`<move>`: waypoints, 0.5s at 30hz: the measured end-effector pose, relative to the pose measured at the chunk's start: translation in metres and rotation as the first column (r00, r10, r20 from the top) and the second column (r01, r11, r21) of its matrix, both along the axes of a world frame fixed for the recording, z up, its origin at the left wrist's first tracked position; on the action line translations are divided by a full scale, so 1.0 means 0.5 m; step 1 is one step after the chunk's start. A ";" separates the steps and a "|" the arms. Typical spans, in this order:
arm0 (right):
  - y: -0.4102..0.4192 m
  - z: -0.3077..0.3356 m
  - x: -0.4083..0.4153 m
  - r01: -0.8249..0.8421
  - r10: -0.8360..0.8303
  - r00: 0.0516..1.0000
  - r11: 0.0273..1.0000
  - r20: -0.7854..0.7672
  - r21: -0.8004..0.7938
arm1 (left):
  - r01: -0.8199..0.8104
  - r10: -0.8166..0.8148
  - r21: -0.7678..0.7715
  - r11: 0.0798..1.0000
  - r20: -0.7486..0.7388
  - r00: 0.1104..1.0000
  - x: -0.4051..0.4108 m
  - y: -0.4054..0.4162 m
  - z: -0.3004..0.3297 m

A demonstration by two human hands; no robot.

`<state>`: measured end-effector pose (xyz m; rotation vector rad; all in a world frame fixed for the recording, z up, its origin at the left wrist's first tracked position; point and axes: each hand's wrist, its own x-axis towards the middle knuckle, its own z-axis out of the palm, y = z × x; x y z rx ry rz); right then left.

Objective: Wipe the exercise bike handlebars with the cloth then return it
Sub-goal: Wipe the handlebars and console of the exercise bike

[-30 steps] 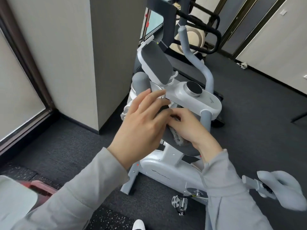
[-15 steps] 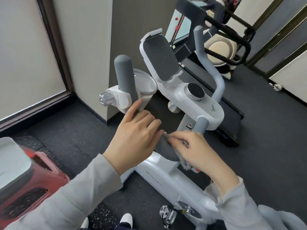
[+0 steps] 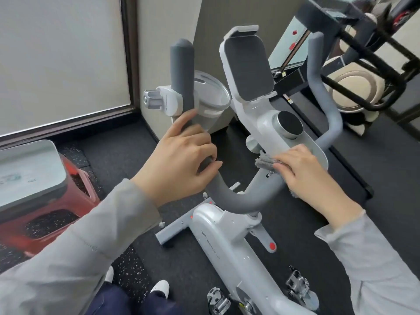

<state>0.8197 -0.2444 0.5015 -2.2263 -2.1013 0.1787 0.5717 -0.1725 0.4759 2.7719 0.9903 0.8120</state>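
Note:
A white exercise bike stands in front of me with grey padded handlebars [image 3: 236,198] curving in a U below its console [image 3: 288,126]. My left hand [image 3: 179,164] wraps around the left bar just under its upright grip [image 3: 181,71]. My right hand [image 3: 302,171] presses a small grey cloth [image 3: 264,162] against the right side of the bar, near the console's lower edge. Most of the cloth is hidden under my palm; a frayed corner sticks out to the left.
A cup holder [image 3: 211,96] sits beside the left grip and a tablet holder [image 3: 247,64] rises above the console. A red bin with a grey lid [image 3: 29,178] stands on the floor at left. Wall corner and window lie behind; black gym equipment [image 3: 363,53] at back right.
My view has tilted up and nearer. My right hand slid the cloth from the bar's centre up toward the right side. My left hand shifted onto the left bar and gripped it.

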 end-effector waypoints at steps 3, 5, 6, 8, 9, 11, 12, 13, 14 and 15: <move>-0.012 -0.012 0.010 0.038 -0.034 0.999 0.993 -0.041 0.111 | -0.016 0.016 0.022 1.000 0.014 1.000 0.004 -0.002 -0.004; -0.024 -0.027 -0.007 0.050 -0.036 0.997 0.979 -0.074 0.197 | -0.022 0.022 0.031 0.999 0.018 1.000 0.005 -0.002 -0.005; -0.031 -0.032 -0.024 0.050 -0.024 0.993 0.971 -0.113 0.232 | -0.027 0.026 0.034 0.999 0.023 0.999 0.006 -0.004 -0.005; -0.048 -0.040 -0.060 0.013 0.048 0.976 0.961 -0.211 0.277 | -0.032 0.031 0.036 0.999 0.027 0.999 0.008 -0.005 -0.005; -0.056 -0.044 -0.076 -0.009 0.086 0.965 0.956 -0.250 0.293 | -0.031 0.030 0.034 0.999 0.025 0.999 0.008 -0.005 -0.004; -0.069 -0.051 -0.090 -0.002 0.114 0.944 0.940 -0.308 0.341 | -0.031 0.030 0.028 0.999 0.016 0.999 0.007 -0.005 -0.002; -0.074 -0.053 -0.087 0.035 0.104 0.939 0.920 -0.327 0.391 | -0.031 0.031 0.025 0.999 0.007 0.999 0.007 -0.005 -0.002; -0.076 -0.052 -0.079 0.085 0.082 0.939 0.886 -0.334 0.456 | -0.031 0.031 0.023 0.999 -0.005 1.000 0.006 -0.005 -0.001; -0.077 -0.051 -0.067 0.139 0.050 0.943 0.839 -0.329 0.525 | -0.030 0.030 0.019 0.999 -0.015 0.999 0.006 -0.005 0.000; -0.075 -0.050 -0.052 0.184 0.014 0.949 0.786 -0.314 0.590 | -0.030 0.030 0.016 0.999 -0.022 0.999 0.005 -0.006 0.000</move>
